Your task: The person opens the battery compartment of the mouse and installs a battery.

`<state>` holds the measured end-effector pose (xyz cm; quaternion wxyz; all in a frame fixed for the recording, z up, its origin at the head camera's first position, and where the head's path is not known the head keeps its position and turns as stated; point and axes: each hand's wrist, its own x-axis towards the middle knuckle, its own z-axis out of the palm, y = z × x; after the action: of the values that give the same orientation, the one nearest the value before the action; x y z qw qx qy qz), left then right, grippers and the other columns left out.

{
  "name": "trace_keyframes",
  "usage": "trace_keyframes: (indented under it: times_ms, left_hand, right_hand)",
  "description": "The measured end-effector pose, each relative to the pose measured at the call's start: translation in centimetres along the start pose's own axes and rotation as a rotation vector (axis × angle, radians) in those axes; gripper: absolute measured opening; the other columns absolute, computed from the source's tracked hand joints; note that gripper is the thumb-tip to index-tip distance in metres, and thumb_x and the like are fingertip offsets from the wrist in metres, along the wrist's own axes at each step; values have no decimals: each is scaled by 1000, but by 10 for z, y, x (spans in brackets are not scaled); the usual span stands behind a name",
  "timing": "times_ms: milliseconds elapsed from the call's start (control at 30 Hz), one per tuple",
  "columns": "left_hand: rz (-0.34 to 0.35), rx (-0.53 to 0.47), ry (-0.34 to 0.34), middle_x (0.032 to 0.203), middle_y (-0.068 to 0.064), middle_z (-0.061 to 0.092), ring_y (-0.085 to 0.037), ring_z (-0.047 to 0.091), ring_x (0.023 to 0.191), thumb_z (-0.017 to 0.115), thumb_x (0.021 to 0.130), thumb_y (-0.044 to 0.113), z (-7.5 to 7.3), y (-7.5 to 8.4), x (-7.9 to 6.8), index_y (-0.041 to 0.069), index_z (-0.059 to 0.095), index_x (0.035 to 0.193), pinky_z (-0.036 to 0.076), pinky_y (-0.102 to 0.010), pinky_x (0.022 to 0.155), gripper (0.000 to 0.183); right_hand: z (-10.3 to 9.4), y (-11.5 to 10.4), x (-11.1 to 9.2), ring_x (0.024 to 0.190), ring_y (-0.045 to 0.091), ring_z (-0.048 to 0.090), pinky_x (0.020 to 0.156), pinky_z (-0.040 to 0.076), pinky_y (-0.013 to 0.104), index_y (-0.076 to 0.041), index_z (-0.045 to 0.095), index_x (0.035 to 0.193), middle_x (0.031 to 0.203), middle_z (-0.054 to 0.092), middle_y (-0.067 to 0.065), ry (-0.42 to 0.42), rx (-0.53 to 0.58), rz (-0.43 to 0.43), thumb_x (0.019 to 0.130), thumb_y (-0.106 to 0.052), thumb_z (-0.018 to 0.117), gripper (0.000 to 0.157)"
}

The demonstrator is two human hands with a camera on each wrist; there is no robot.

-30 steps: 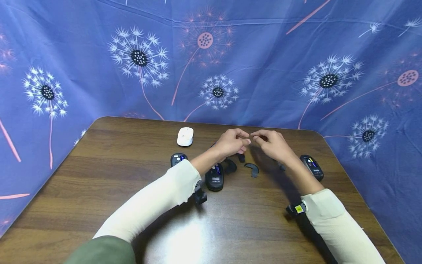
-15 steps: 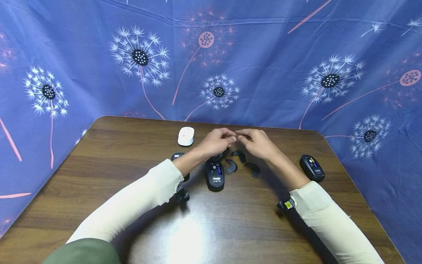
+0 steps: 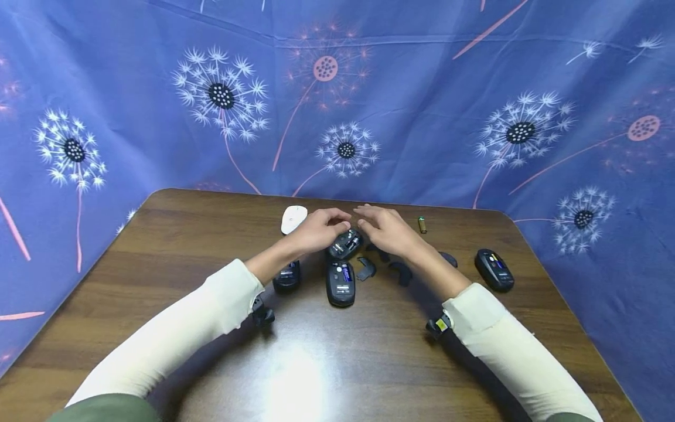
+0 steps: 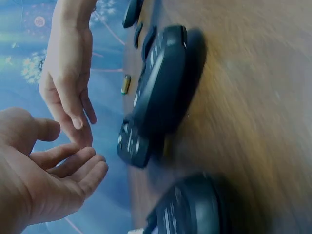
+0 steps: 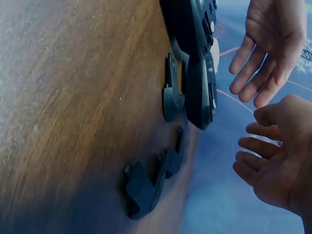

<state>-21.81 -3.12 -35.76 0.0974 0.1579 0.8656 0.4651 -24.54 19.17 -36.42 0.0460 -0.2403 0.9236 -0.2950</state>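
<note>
My left hand hovers over the back middle of the table, its fingers relaxed and holding nothing. Facing it, my right hand is loosely bent with nothing between thumb and fingers. Their fingertips are close together in the head view; a small gap shows there. Below them lies an upturned black computer mouse with its battery compartment uncovered. Nearer the front is another upturned black mouse with a blue battery visible. Curved black battery covers lie to the right, some partly hidden by my right hand and forearm.
A white mouse stands behind my left hand. A third black mouse is partly under my left forearm, and one more black mouse lies at the right. A small battery is near the back edge of the wooden table.
Both hands have moved left across the back of the table, away from the spot near the battery. The battery and the uncovered mouse now show more plainly.
</note>
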Motion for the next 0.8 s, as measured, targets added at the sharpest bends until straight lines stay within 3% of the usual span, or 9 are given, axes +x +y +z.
trace_keyframes:
  times_ms: [167,433,567,800]
  left_hand:
    - [13,39,11,151,-18,72,-34,69,141,58,117,26,-12,-15,-9,3,65,155,56,-51,125,45]
    - [39,102,-31,166,-17,62,-38,57,156,46,121,43,-28,-32,-18,7,57,163,48,-58,133,57]
    - [58,171,10,167,-18,60,-39,54,159,41,122,46,-39,-36,-17,4,56,164,44,-58,136,62]
    - [18,227,65,171,-18,56,-40,47,164,37,122,50,-59,-51,-16,6,55,166,37,-60,139,65]
  right_hand:
    - [15,-5,8,166,43,43,139,38,62,-1,54,165,177,47,22,-33,-48,-60,119,-22,53,51]
    - [30,-10,17,171,45,33,144,27,62,-2,48,170,179,40,25,-124,-93,-133,121,-23,46,52]
    - [32,-13,23,173,46,28,144,24,63,-3,43,172,181,37,25,-159,-102,-142,123,-26,42,55]
    - [35,-24,33,173,44,28,145,24,60,-1,41,173,181,38,22,-184,-138,-145,123,-28,42,56]
